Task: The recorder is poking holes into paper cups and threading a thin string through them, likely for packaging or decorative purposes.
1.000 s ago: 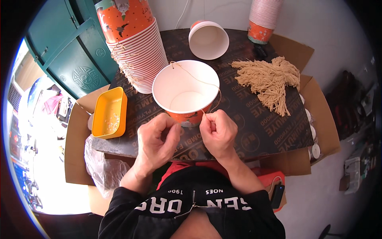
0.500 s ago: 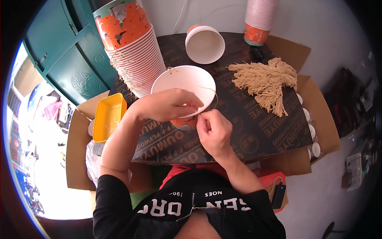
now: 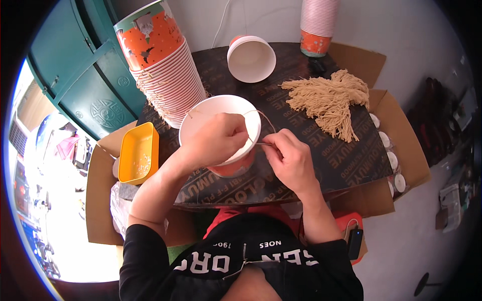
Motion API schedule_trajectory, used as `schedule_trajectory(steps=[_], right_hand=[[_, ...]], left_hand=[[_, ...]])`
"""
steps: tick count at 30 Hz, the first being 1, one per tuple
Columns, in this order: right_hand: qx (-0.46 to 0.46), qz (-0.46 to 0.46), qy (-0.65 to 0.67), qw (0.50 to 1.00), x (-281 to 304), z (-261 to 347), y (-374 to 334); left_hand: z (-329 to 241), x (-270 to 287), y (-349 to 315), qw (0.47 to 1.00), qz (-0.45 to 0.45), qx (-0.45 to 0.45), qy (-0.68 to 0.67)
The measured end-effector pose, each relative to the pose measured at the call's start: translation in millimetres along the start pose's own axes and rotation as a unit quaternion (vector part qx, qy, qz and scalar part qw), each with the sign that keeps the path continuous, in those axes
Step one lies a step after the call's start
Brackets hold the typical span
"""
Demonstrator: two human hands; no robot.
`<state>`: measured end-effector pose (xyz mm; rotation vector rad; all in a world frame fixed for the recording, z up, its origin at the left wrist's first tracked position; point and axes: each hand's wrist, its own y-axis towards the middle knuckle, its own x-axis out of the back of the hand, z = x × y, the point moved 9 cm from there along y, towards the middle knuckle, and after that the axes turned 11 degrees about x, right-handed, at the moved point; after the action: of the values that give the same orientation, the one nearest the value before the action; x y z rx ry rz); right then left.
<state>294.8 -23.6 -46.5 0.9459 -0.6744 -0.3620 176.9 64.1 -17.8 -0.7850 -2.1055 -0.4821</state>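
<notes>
Paper bucket, white inside and orange outside, stands upright with its mouth up near the person's edge of the biggest thing around it, a dark printed tabletop. Well beyond the bucket to the left is a green metal door. Open cardboard boxes flank the bucket on both sides below the tabletop, and the right-hand box holds white, round-ended items. Just behind the bucket, to its left, a tall stack of nested buckets leans a little, with cord hanging along the left side of its rims. A second stack is farthest from the bucket, back and to the right. Nearer the bucket on that side, a bundle of tan cords lies spread out. Left of the bucket sits a yellow tray with small pale bits in it. Straight behind the bucket, a spare bucket lies on its side, mouth toward the person.

Left hand reaches over the bucket's near left rim into its mouth, fingers curled in; the fingertips are partly hidden, so I cannot tell whether they grip anything. Right hand is just outside the bucket's right rim, thumb and forefinger pinched on a thin dark piece at that rim. Above that pinch, a thin cord arches out from the bucket's right rim.
</notes>
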Motion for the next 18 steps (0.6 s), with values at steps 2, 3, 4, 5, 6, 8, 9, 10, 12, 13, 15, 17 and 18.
schedule_trajectory(steps=[2,3,4,5,6,8,9,10,12,13,15,17,18], right_hand=[[0.007,0.019,-0.006,1.000,4.8,2.8,1.5],[0.008,0.018,-0.007,1.000,6.5,3.4,2.4],[0.009,0.022,-0.007,1.000,7.0,5.1,3.1],[0.010,0.026,-0.008,1.000,7.2,6.4,3.6],[0.011,0.025,-0.009,1.000,7.2,7.9,4.4],[0.007,0.025,0.020,0.999,4.7,10.4,6.2],[0.008,0.024,0.020,0.999,4.9,11.3,6.1],[0.007,0.027,0.018,0.999,4.2,11.1,5.4],[0.007,0.029,0.014,0.999,5.8,10.6,6.0],[0.014,0.024,0.023,0.999,8.2,11.5,7.6],[0.006,0.016,0.041,0.999,15.3,11.0,12.3],[0.010,0.019,0.048,0.999,25.1,10.8,19.5],[0.027,0.018,0.049,0.998,28.7,12.2,24.4]], left_hand=[[-1.4,13.7,-5.2,0.998,-0.052,0.031,-0.002],[3.4,14.7,-5.6,0.997,-0.078,0.026,0.009],[3.4,13.8,-6.9,0.997,-0.078,0.025,0.009],[1.2,13.1,-8.3,0.997,-0.071,0.011,-0.028],[-1.5,12.7,-9.6,0.996,-0.064,-0.003,-0.065],[-7.1,7.6,-10.6,0.990,-0.032,0.008,-0.137],[-9.1,4.0,-10.7,0.978,0.000,0.019,-0.208],[-11.9,5.8,-10.7,0.978,0.000,0.017,-0.207],[-8.1,-6.0,-9.3,0.960,0.079,0.077,-0.259],[-7.9,-5.6,-8.8,0.960,0.078,0.076,-0.258],[-5.4,-11.4,-7.7,0.942,0.112,0.087,-0.304],[-4.2,-13.6,-7.2,0.941,0.111,0.084,-0.307],[-3.2,-14.6,-7.0,0.941,0.109,0.081,-0.311]])
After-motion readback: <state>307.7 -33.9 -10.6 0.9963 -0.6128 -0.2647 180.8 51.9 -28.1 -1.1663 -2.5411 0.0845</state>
